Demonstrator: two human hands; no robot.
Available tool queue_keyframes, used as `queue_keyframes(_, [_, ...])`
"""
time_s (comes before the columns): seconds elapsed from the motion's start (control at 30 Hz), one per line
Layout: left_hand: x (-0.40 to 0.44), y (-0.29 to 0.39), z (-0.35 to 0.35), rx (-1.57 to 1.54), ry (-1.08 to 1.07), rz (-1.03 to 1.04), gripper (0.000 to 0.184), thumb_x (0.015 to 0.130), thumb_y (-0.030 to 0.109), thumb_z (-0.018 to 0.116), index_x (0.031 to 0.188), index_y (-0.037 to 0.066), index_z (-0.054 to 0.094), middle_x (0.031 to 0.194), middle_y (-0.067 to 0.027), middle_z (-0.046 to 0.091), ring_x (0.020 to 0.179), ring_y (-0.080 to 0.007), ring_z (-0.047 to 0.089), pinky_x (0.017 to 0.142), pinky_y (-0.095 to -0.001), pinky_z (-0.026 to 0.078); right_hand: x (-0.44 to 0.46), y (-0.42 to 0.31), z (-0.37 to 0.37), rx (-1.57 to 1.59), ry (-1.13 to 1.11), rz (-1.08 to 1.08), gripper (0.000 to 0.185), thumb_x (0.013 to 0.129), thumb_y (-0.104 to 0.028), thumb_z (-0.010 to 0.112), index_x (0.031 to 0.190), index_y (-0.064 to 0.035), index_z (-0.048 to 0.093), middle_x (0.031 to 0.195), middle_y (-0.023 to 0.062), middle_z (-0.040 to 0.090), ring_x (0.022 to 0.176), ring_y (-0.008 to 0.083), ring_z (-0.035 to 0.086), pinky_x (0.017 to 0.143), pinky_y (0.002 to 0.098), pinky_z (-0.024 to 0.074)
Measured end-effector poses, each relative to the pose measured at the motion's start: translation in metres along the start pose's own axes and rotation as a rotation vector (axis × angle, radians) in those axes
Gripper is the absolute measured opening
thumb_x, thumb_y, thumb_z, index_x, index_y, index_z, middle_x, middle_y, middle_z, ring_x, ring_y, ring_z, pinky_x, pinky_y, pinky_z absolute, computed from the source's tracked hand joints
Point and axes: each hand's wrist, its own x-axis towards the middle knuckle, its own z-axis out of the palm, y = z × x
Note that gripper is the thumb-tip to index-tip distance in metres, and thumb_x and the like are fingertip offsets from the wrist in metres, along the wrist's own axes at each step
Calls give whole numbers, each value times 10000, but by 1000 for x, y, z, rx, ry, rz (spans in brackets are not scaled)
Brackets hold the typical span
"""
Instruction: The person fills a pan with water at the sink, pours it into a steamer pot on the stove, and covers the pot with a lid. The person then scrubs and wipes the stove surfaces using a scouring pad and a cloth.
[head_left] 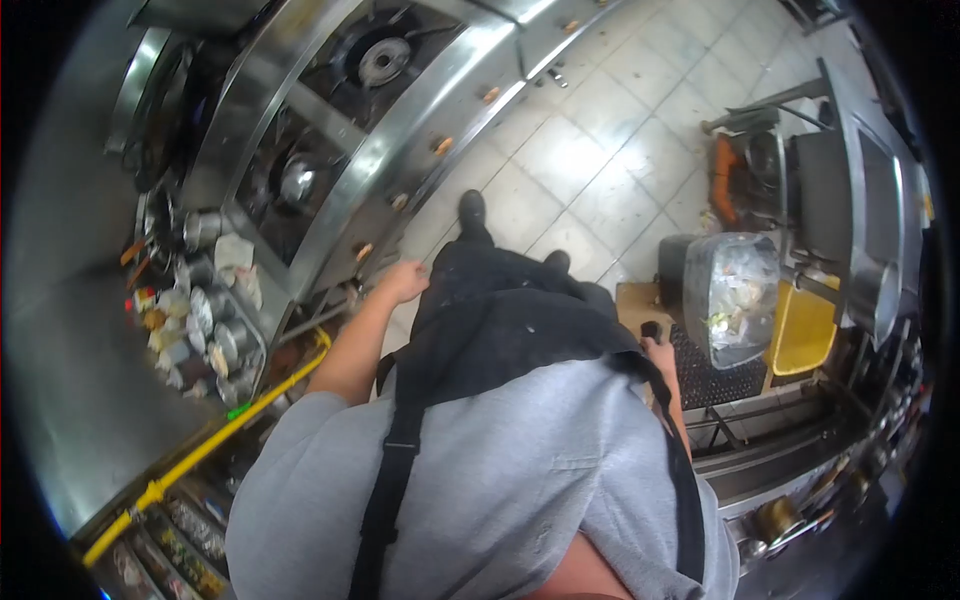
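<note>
Grey shirt cloth (480, 480) lies nearest my eyes, crossed by the dark straps of a black apron (490, 340) that covers my front down to the legs. Past its hem, my black shoes (472, 212) stand on the tiled floor (570, 155).

My right hand (659, 353) is closed round a small dark object (652, 329); its short end pokes forward out of the fist, away from my body. Its long axis seems to run roughly ahead of me, though too little shows to say what it is. It sits on my right, beyond the apron's edge, and in view lies by the near-left side of a perforated black mat (715, 370). The right hand already has it; the left hand (406, 281) is well apart, across my body. That one has its fingers loosely bent at the apron's left side, and I cannot tell how far open it is or whether it holds anything.

Left of me, the stove (370, 165) turns its knobbed front edge toward the floor, and crowded containers (190, 335) stand by the right edge of the steel tabletop (75, 340). To my right, a lined bin (735, 300) stands just beside a yellow tub (805, 325).
</note>
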Motion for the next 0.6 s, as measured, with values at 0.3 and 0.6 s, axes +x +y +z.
queue_keyframes(0.3, [73, -4, -78, -98, 93, 42, 428, 780, 262, 664, 1150, 47, 659, 1064, -168, 705, 1005, -333, 666, 882, -401, 514, 28, 2, 22, 145, 150, 47, 339, 833, -203, 656, 967, 108, 662, 819, 129, 698, 705, 216, 671, 654, 348, 515])
queue_keyframes(0.6, [54, -49, -56, -391, 128, -89, 334, 833, 199, 667, 1114, 18, 652, 913, -114, 713, 881, -219, 674, 808, -348, 511, 142, 41, 49, -179, 20, -149, 365, 834, -222, 671, 1066, 59, 670, 828, 134, 704, 748, 204, 655, 706, 363, 507])
